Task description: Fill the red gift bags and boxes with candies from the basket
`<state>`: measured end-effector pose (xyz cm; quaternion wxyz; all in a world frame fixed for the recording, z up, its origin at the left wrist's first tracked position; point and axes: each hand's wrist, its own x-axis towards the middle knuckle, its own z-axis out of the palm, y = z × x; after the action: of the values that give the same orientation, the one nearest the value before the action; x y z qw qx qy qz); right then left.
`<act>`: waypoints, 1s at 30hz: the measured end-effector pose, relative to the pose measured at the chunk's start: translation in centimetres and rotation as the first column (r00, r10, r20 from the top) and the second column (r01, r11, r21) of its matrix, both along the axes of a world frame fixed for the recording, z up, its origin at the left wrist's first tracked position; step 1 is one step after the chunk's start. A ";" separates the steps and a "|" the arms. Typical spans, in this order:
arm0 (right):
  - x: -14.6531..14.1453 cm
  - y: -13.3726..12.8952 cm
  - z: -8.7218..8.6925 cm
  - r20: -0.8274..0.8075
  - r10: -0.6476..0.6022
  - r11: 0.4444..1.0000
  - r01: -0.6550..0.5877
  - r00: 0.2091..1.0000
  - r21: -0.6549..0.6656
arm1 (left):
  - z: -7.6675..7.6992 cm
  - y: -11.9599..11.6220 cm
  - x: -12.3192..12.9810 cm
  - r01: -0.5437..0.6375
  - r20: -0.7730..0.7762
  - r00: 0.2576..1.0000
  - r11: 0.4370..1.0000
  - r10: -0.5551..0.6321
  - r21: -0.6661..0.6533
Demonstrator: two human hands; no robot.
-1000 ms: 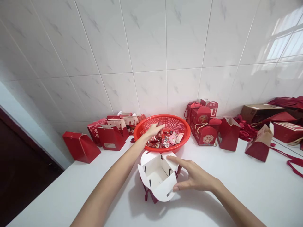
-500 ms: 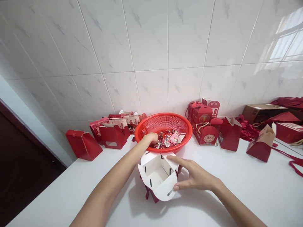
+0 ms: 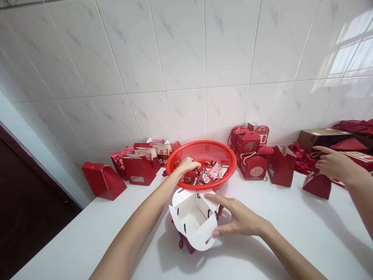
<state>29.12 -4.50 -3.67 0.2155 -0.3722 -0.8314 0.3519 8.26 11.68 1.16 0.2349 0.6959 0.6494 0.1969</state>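
Note:
My left hand (image 3: 189, 165) reaches into the red plastic basket (image 3: 201, 144), its fingers curled down among wrapped candies (image 3: 215, 171). Whatever those fingers close on is hidden. In front of the basket stands a small candy box (image 3: 201, 233), white inside and dark red outside, its flaps folded outward. No candy shows inside it. My right hand (image 3: 233, 216) holds this box from the right, thumb at the front flap and forefinger on the back right one. A dark ribbon hangs at the box's lower left.
Another person's hand (image 3: 332, 161) extends from the right over a red paper box (image 3: 317, 184). Red boxes (image 3: 140, 169) stand to the basket's left, with more boxes (image 3: 253, 165) on its right. A brown carton (image 3: 320, 136) lies by the tiled wall.
My left hand has shifted slightly right and up within the basket. Another person's hand has entered from the right, over a red box. My right hand stays on the candy box.

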 end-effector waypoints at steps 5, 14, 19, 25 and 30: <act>0.1 0.0 0.0 0.008 -0.006 1.000 0.006 1.000 0.005 | 0.2 0.3 -0.2 -0.038 0.149 0.988 0.996 0.025 0.079; 0.0 -0.1 0.0 -0.001 0.007 1.000 -0.007 1.000 0.003 | 0.2 0.1 -0.5 -0.087 -0.065 0.994 0.995 0.089 0.045; 0.0 -0.1 0.0 0.004 0.005 1.000 -0.005 1.000 -0.002 | -0.2 0.5 -0.9 -0.021 -0.243 0.970 0.999 0.009 -0.045; 0.0 0.0 -0.2 0.006 0.007 1.000 -0.007 1.000 0.000 | -0.5 0.6 -0.6 0.121 -0.235 0.962 0.989 -0.137 -0.082; 0.0 0.0 0.1 0.003 0.000 1.000 0.000 1.000 -0.005 | 0.4 0.4 0.5 0.243 -0.190 0.950 0.969 -0.247 -0.046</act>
<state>29.10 -4.52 -3.55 0.2134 -0.3731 -0.8308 0.3535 8.81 12.07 1.52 0.2005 0.7845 0.5799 0.0903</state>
